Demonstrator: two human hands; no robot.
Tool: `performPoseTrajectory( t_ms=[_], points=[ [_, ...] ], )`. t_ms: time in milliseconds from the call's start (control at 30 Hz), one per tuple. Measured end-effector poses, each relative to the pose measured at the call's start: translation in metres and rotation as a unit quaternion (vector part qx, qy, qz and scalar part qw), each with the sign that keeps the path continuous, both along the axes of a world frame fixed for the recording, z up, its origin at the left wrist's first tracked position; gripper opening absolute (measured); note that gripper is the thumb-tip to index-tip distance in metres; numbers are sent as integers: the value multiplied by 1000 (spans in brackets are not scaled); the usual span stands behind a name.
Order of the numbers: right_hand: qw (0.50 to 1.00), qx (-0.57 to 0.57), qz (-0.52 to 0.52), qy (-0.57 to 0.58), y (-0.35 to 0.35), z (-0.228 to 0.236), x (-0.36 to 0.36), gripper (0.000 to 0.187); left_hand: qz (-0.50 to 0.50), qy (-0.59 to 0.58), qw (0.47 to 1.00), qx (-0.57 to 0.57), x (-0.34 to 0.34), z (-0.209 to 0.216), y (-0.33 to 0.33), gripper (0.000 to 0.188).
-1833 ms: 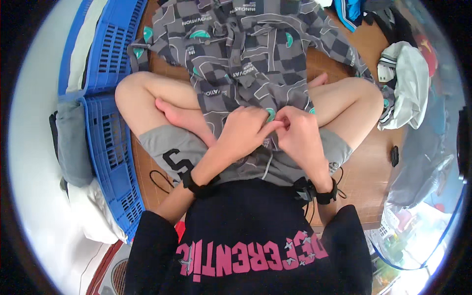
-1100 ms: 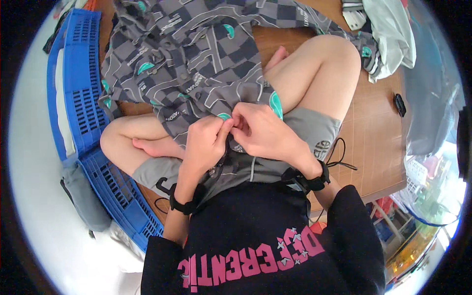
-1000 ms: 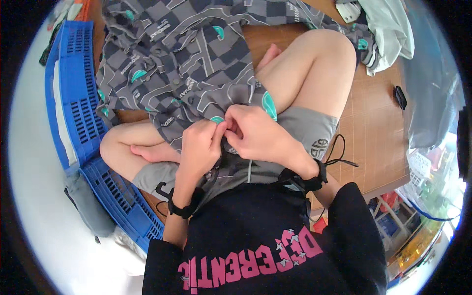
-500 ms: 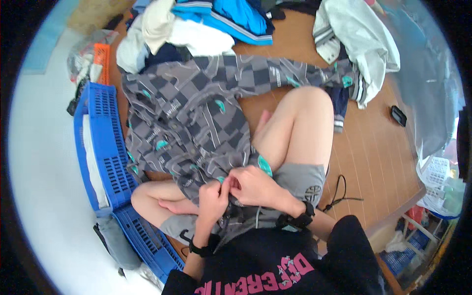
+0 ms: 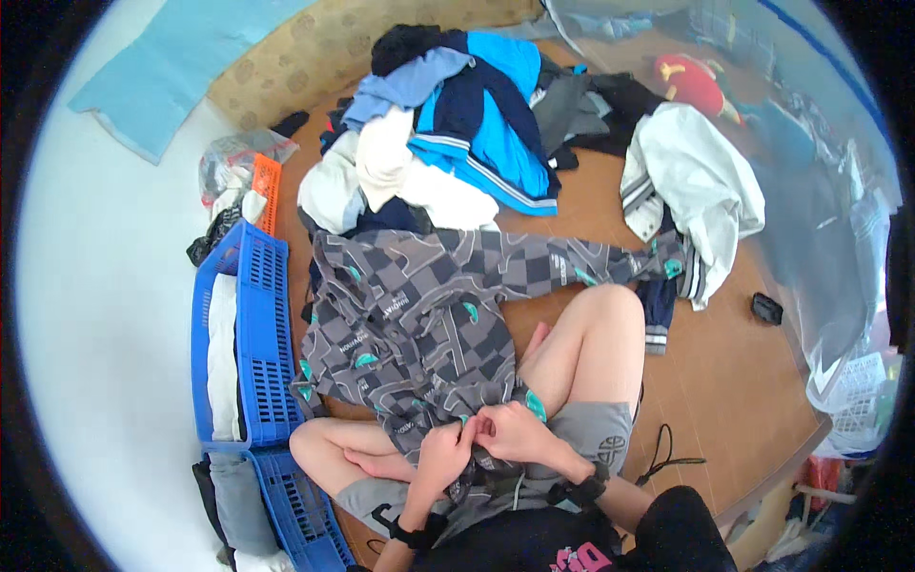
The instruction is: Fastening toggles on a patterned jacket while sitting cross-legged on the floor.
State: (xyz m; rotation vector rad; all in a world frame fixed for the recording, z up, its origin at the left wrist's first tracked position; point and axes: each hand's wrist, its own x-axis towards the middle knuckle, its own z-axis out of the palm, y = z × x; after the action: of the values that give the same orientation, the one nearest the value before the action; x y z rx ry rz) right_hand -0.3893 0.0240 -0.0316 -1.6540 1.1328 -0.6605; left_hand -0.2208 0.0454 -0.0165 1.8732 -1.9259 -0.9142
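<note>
A grey and black checked jacket (image 5: 419, 319) with turquoise patches lies spread in front of me, one sleeve stretched out to the right past my raised knee. Its lower end is bunched up between my legs. My left hand (image 5: 445, 454) is closed, thumb and fingers pinching the jacket's near edge. Right beside it, my right hand (image 5: 518, 435) pinches the same edge with bent fingers. The fingertips of both hands nearly meet, and the small part between them is hidden.
A heap of clothes with a blue and navy jacket (image 5: 496, 124) lies at the far side. A pale grey jacket (image 5: 701, 172) is at the far right, near a small black object (image 5: 765, 309). Blue plastic baskets (image 5: 267, 334) stand along the left, beside an orange basket (image 5: 267, 186).
The view has tilted up, so everything sits lower in the picture and more of the clothes heap shows. Both hands stay pinched on the jacket's edge.
</note>
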Motion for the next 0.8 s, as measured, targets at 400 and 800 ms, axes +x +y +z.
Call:
performPoseTrajectory(
  t_ms=[400,800],
  points=[
    [998,18,-57,-28,12,12,6,13,36,55,998,-23,2,0,17,42],
    [991,64,-63,-100,16,14,10,14,74,200,976,-48,2,-1,13,34]
  ],
)
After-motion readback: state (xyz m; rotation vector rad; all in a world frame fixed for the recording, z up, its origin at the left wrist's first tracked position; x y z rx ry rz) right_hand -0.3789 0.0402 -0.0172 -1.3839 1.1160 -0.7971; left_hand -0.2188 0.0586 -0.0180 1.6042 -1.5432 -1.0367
